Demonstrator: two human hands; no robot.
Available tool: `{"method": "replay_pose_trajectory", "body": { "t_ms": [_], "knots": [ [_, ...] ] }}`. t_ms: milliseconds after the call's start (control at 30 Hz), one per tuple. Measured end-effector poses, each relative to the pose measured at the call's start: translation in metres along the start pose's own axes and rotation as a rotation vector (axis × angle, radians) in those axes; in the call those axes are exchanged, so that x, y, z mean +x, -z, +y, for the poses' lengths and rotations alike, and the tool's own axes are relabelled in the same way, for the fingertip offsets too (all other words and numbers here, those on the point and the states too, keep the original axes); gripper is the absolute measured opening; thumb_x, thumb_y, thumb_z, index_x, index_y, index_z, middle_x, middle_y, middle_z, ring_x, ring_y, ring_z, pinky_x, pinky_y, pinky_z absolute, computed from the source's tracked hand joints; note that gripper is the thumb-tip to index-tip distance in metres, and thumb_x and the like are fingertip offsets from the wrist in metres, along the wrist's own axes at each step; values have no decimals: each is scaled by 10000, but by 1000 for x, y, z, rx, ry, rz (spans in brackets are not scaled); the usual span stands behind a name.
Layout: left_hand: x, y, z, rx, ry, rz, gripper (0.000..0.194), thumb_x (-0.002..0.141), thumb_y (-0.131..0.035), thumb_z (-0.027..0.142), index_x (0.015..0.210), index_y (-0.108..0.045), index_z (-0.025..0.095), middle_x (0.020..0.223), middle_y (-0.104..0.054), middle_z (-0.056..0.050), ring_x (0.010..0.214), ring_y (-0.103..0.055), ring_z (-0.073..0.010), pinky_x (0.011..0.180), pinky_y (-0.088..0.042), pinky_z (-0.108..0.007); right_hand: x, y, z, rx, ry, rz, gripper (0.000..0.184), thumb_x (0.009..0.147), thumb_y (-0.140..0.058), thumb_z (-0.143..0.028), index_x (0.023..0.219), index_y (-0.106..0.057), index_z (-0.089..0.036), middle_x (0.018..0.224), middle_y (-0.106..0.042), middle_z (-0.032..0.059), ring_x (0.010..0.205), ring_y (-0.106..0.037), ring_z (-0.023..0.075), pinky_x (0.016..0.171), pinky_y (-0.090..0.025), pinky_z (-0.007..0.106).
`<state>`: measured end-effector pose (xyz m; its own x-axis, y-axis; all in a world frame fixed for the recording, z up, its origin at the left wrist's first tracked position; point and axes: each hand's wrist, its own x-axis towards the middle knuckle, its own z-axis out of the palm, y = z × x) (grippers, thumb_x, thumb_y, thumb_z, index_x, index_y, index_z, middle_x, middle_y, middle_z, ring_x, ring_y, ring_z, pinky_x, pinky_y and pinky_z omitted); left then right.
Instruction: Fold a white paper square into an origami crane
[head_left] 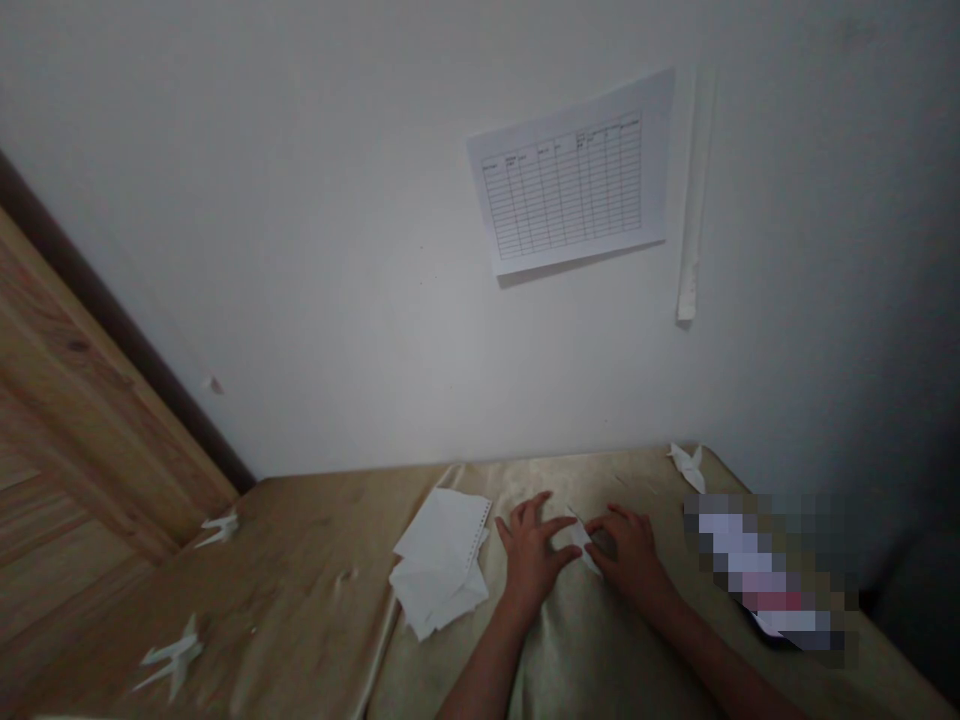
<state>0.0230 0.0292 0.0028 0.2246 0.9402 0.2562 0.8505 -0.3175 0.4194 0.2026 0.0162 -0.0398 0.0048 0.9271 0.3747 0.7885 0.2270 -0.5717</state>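
A small folded piece of white paper [582, 543] is between my hands, low over the cloth-covered table. My left hand [531, 548] has its thumb and index fingertip at the paper's left side, with the other fingers spread away. From the other side, my right hand [631, 555] pinches the paper with thumb and index finger. Fingertips partly cover the fold, so its exact shape is hard to make out. Left of my left hand lies a loose pile of white paper sheets [442, 560], one with a perforated edge.
Folded paper birds lie at the table's left, one nearer [176, 655] and one farther [220, 526]; another paper bird [688, 466] sits back right. A pixelated phone-like object [772, 575] is at right. Behind the tan cloth [300, 580], a printed table sheet [574, 180] hangs on the wall.
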Motion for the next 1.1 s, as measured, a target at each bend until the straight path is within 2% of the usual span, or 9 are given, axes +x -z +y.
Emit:
{"method": "replay_pose_trajectory", "body": {
  "t_ms": [133, 267, 333, 400, 600, 733, 900, 1000, 1100],
  "knots": [
    [-1, -1, 1, 0, -24, 36, 462, 726, -856, 387, 1133, -697, 538, 1518, -453, 30, 1376, -385, -355, 1133, -109, -753, -1, 3, -2, -29, 47, 47, 227, 850, -538, -248, 1014, -694, -253, 1031, -741, 44, 1214, -553, 317, 1120, -185, 667],
    [-2, -2, 1, -18, -9, 70, 475, 739, -844, 387, 1164, -686, 527, 1493, -476, 17, 1365, -400, -351, 1138, -120, -740, 0, 13, -3, -162, 69, 183, 282, 872, -501, -209, 1083, -682, -256, 1057, -736, 41, 1175, -564, 304, 1135, -129, 684],
    [-2, -3, 1, -27, 1, 89, 471, 745, -840, 379, 1168, -686, 517, 1476, -492, 15, 1363, -403, -342, 1143, -128, -727, -1, 19, -4, -238, 75, 249, 261, 891, -494, -210, 1065, -686, -242, 1060, -736, 44, 1181, -554, 303, 1150, -87, 685],
    [-3, -3, 1, -32, 3, 103, 447, 754, -833, 369, 1157, -695, 505, 1461, -506, 12, 1364, -404, -332, 1148, -134, -714, -2, 23, -5, -285, 89, 261, 226, 902, -497, -211, 996, -700, -241, 1035, -738, 40, 1197, -540, 303, 1164, -52, 678],
    [-4, -3, 2, -32, 2, 77, 370, 785, -806, 373, 1124, -717, 493, 1449, -520, 1, 1365, -399, -325, 1151, -124, -711, -3, 22, -4, -237, 81, 162, 182, 833, -587, -196, 904, -733, -278, 1054, -747, 13, 1250, -506, 329, 1149, -8, 707],
    [-4, -3, 4, -32, 11, 38, 319, 799, -786, 408, 1100, -727, 497, 1453, -519, 11, 1378, -384, -329, 1153, -98, -724, -3, 21, -3, -198, 46, 80, 137, 847, -643, -311, 911, -763, -316, 1008, -755, 10, 1238, -510, 346, 1126, 29, 740],
    [-6, -2, 6, -50, 29, -1, 217, 872, -693, 449, 1077, -734, 509, 1465, -510, 22, 1398, -366, -325, 1151, -68, -740, -4, 22, -9, -168, 87, 14, 175, 889, -611, -404, 863, -777, -356, 957, -749, 8, 1241, -511, 329, 1133, 94, 715],
    [-6, -3, 6, -41, 42, -16, 197, 906, -634, 473, 1070, -739, 503, 1468, -509, 18, 1406, -360, -320, 1151, -55, -743, -4, 21, -10, -138, 93, -41, 219, 906, -556, -338, 923, -773, -361, 973, -745, 10, 1235, -520, 311, 1140, 44, 712],
    [-6, -3, 5, -16, 45, -46, 272, 844, -693, 515, 1115, -719, 510, 1493, -484, 11, 1421, -342, -339, 1146, -32, -752, -3, 17, -6, -132, 58, -83, 222, 892, -556, -318, 950, -767, -355, 1015, -743, 20, 1237, -523, 317, 1129, -30, 723]
  ]
}}
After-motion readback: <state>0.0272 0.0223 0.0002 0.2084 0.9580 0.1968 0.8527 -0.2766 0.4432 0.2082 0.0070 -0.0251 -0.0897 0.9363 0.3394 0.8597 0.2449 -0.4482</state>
